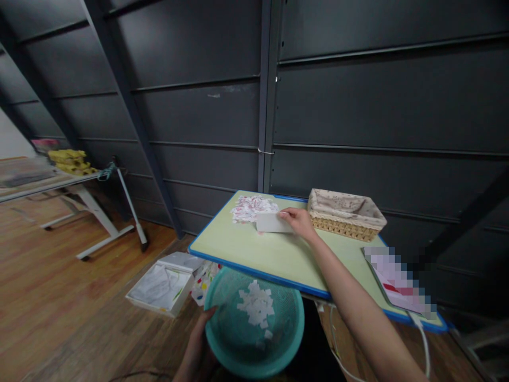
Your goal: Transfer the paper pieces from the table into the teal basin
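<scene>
My left hand (202, 331) grips the left rim of a round green plastic basket (296, 331), held below the table's front edge. Small white paper pieces (256, 305) lie in its bottom. Over the table, my right hand (298, 220) is closed on the right end of a flat white card (272, 223). The card stands on its long edge or is tilted; I cannot tell which. Right behind it spreads a pile of white paper scraps (250, 207) with pink and red marks, partly hidden by the card.
The pale green table (238, 241) has a blue edge. A cloth-lined wicker basket (345, 228) stands at its back right, a pixelated tablet-like device (397, 284) with a cable at its right. An open white box (159, 289) sits on the floor; another table (47, 185) is far left.
</scene>
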Demonstrator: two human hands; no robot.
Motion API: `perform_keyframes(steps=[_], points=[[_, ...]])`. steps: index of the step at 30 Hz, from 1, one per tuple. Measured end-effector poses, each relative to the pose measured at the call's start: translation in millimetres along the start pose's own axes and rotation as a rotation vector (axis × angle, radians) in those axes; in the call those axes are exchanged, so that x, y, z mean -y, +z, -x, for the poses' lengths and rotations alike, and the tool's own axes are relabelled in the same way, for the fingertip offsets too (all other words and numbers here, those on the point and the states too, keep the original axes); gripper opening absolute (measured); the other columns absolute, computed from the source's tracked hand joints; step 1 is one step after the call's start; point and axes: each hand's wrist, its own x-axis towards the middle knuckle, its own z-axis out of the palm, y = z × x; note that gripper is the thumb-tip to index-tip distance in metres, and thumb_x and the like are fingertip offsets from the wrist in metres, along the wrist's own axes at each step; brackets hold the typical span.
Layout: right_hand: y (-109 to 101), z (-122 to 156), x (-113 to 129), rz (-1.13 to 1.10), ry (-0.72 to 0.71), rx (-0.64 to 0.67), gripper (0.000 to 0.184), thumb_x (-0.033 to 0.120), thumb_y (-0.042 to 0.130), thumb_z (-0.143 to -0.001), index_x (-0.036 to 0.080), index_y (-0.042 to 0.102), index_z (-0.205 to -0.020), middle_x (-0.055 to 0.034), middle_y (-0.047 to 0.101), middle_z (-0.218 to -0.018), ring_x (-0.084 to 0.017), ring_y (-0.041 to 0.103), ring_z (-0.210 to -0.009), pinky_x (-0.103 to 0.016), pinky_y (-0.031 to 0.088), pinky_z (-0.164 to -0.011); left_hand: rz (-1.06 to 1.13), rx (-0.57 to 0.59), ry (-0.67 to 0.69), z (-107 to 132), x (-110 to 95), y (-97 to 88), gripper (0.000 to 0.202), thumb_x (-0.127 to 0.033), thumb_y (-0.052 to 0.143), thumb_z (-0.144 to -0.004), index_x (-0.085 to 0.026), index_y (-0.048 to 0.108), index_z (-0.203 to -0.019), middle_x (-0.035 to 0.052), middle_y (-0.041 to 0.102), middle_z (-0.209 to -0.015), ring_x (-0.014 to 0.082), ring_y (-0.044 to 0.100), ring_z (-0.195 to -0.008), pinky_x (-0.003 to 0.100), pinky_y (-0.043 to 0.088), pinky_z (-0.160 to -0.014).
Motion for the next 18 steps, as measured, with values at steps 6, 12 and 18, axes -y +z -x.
perform_keyframes(steps=[6, 12, 18], points=[[-13, -2, -1, 0.091, 0.013, -0.037, 0.029, 0.040, 0.056, -0.078, 0.017, 0.073, -0.077, -0.0079, 0.074, -0.080, -0.022, 0.064, -0.073, -0.030, 0.042, -0.063, -0.060, -0.011, 0.030, -1, 1, -0.9, 0.048, -0.014, 0.066, -0.074, -0.007, 0.060, -0.121, 0.0124, 0.081, -0.088, 0.0333, 0.073, -0.090, 0.047, 0.056, -0.086], [-20, -4, -2, 0.060, -0.011, 0.039, 0.033, 0.044, 0.056, -0.078, 0.016, 0.073, -0.075, -0.0071, 0.073, -0.077, -0.022, 0.063, -0.070, -0.029, 0.042, -0.060, -0.041, -0.009, -0.001, 5, -1, 3.2, 0.066, -0.016, 0.068, -0.073, -0.003, 0.049, -0.134, 0.0142, 0.081, -0.092, 0.0345, 0.072, -0.096, 0.047, 0.055, -0.090], [-55, 3, -8, 0.281, 0.068, -0.241, 0.033, 0.042, 0.055, -0.079, 0.015, 0.074, -0.082, -0.0096, 0.073, -0.076, -0.023, 0.061, -0.067, -0.031, 0.040, -0.062, -0.045, 0.050, 0.003, 3, -3, -0.2, 0.082, -0.017, 0.067, -0.075, -0.007, 0.031, -0.147, 0.0115, 0.081, -0.090, 0.0343, 0.070, -0.099, 0.047, 0.052, -0.095]])
